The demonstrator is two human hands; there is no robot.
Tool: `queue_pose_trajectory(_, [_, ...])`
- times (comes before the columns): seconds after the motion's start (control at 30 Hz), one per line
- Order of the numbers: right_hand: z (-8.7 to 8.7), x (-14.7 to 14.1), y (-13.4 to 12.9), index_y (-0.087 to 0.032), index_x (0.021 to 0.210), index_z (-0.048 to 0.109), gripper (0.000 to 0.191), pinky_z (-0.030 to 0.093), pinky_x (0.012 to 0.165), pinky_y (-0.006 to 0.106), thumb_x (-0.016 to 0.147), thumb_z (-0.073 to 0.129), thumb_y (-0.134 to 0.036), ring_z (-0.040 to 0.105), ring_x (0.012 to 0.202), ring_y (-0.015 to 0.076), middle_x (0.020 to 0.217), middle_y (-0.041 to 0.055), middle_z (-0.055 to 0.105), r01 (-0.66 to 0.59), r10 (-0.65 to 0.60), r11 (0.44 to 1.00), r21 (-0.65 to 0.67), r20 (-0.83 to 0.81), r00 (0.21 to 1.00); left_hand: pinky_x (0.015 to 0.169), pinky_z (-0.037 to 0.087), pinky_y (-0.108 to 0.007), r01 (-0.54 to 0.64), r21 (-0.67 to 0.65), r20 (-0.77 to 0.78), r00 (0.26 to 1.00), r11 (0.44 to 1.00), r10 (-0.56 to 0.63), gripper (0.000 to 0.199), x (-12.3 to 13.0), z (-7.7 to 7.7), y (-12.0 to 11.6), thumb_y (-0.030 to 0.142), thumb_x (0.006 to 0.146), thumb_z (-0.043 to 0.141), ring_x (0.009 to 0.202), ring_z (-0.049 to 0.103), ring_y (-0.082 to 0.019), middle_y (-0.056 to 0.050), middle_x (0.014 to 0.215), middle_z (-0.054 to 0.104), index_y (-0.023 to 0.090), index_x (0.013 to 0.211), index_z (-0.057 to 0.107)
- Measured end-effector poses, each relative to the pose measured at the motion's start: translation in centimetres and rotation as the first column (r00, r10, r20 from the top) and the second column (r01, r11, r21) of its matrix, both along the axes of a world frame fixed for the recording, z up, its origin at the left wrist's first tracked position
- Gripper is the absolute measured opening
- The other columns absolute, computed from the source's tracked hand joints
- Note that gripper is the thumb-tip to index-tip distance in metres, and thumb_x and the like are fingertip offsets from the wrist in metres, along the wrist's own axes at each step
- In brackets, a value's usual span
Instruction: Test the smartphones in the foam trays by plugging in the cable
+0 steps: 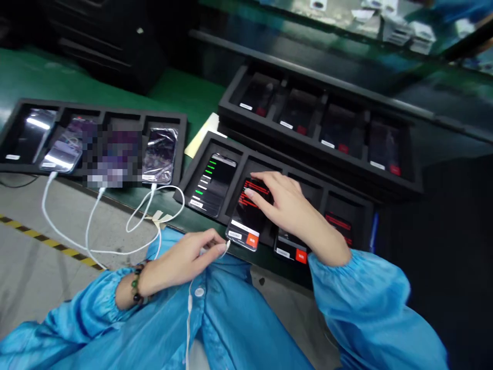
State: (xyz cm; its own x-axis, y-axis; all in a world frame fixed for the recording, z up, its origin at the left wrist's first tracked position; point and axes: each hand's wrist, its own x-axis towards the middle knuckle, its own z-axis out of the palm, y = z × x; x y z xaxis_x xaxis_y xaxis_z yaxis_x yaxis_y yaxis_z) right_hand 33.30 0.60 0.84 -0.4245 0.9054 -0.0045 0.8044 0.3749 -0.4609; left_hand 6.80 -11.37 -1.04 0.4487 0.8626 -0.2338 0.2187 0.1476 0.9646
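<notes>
My left hand (192, 257) pinches the end of a white cable (189, 303) close to the lower edge of a phone (246, 221). That phone shows red text and lies tilted over the front edge of a black foam tray (192, 174). My right hand (283, 203) rests on the same phone, thumb and fingers apart at its upper part. Left of it in the tray lies a phone (213, 185) with green and white marks. Partly under my right forearm are a phone with an orange label (290, 246) and another with red text (339, 226).
A second foam tray (183, 133) at the left holds several phones, some with white cables (88, 221) plugged in. Behind, stacked dark trays (227, 110) hold more phones. Yellow paper (200, 136) lies between the trays. A glass shelf (327, 36) runs across the top right.
</notes>
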Motion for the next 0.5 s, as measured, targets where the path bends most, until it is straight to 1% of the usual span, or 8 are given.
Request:
queue_pose_trajectory(0.03, [0.4, -0.9, 0.2, -0.021, 0.149, 0.066, 0.052, 0.05, 0.121, 0.066, 0.115, 0.052, -0.057, 0.065, 0.141, 0.0417, 0.151, 0.0191, 0.069, -0.025, 0.025, 0.999, 0.037, 0.0, 1.0, 0.095, 0.062, -0.052, 0.014, 0.207, -0.115, 0.993, 0.978, 0.01, 0.025, -2.1, 0.8, 0.7, 0.056, 0.11, 0.063, 0.11, 0.079, -0.032, -0.012, 0.118, 0.083, 0.032, 0.109, 0.073])
queue_pose_trajectory(0.1, [1.3, -3.9, 0.5, -0.018, 0.15, 0.068, 0.053, 0.052, 0.121, 0.066, 0.115, 0.052, -0.054, 0.06, 0.146, 0.0428, 0.157, 0.0227, 0.063, -0.118, 0.119, 0.989, 0.091, -0.006, 0.993, 0.109, 0.059, -0.054, 0.034, 0.559, -0.33, 0.926, 0.829, 0.184, 0.021, -7.4, 2.6, 2.2, 0.044, 0.112, 0.064, 0.125, 0.074, -0.032, -0.011, 0.132, 0.08, 0.031, 0.124, 0.075])
queue_pose_trajectory(0.17, [2.4, -8.5, 0.7, -0.017, 0.151, 0.069, 0.053, 0.051, 0.125, 0.065, 0.115, 0.055, -0.053, 0.056, 0.152, 0.043, 0.162, 0.0236, 0.059, -0.259, 0.261, 0.962, 0.091, -0.012, 0.965, 0.118, 0.054, -0.058, 0.041, 0.728, -0.479, 0.745, 0.684, 0.465, 0.026, -13.6, 4.1, 3.7, 0.04, 0.111, 0.066, 0.134, 0.069, -0.034, -0.013, 0.143, 0.074, 0.028, 0.132, 0.075])
queue_pose_trajectory(0.2, [2.9, -11.2, 0.6, -0.018, 0.152, 0.069, 0.053, 0.049, 0.127, 0.065, 0.114, 0.057, -0.052, 0.053, 0.155, 0.0429, 0.166, 0.0229, 0.057, -0.332, 0.334, 0.94, 0.081, -0.015, 0.942, 0.123, 0.049, -0.062, 0.061, 0.744, -0.539, 0.644, 0.666, 0.543, 0.033, -16.7, 4.5, 4.3, 0.043, 0.11, 0.067, 0.142, 0.064, -0.037, -0.014, 0.15, 0.069, 0.027, 0.138, 0.074])
queue_pose_trajectory(0.27, [3.6, -16.7, 0.3, -0.02, 0.156, 0.068, 0.053, 0.045, 0.132, 0.066, 0.114, 0.059, -0.052, 0.043, 0.164, 0.0433, 0.174, 0.0201, 0.051, -0.439, 0.44, 0.897, 0.048, -0.012, 0.898, 0.129, 0.041, -0.068, 0.133, 0.719, -0.632, 0.533, 0.682, 0.562, 0.047, -22.4, 4.6, 5.4, 0.054, 0.107, 0.068, 0.15, 0.055, -0.042, -0.015, 0.162, 0.06, 0.029, 0.146, 0.074])
queue_pose_trajectory(0.33, [3.7, -21.8, -0.1, -0.026, 0.162, 0.063, 0.054, 0.041, 0.133, 0.072, 0.116, 0.056, -0.053, 0.032, 0.171, 0.0428, 0.182, 0.0149, 0.042, -0.505, 0.505, 0.863, 0.006, -0.012, 0.863, 0.132, 0.037, -0.068, 0.201, 0.67, -0.69, 0.522, 0.714, 0.501, 0.055, -26.6, 3.7, 6.3, 0.063, 0.105, 0.066, 0.154, 0.05, -0.044, -0.014, 0.171, 0.051, 0.03, 0.148, 0.075])
queue_pose_trajectory(0.4, [3.4, -25.9, 0.0, -0.03, 0.163, 0.062, 0.055, 0.039, 0.129, 0.083, 0.117, 0.05, -0.059, 0.025, 0.173, 0.0459, 0.186, 0.0134, 0.035, -0.531, 0.532, 0.844, -0.079, 0.0, 0.846, 0.133, 0.036, -0.067, 0.257, 0.616, -0.728, 0.546, 0.744, 0.414, 0.061, -29.3, 2.2, 7.4, 0.068, 0.105, 0.061, 0.155, 0.049, -0.045, -0.013, 0.175, 0.047, 0.031, 0.151, 0.074])
queue_pose_trajectory(0.5, [2.5, -30.2, 1.4, -0.032, 0.163, 0.061, 0.059, 0.029, 0.123, 0.096, 0.118, 0.042, -0.064, 0.019, 0.174, 0.0485, 0.186, 0.0143, 0.032, -0.481, 0.496, 0.856, -0.19, 0.039, 0.868, 0.133, 0.036, -0.066, 0.297, 0.569, -0.755, 0.56, 0.767, 0.343, 0.068, -31.1, 0.4, 10.1, 0.073, 0.105, 0.055, 0.154, 0.049, -0.043, -0.014, 0.174, 0.048, 0.031, 0.157, 0.071])
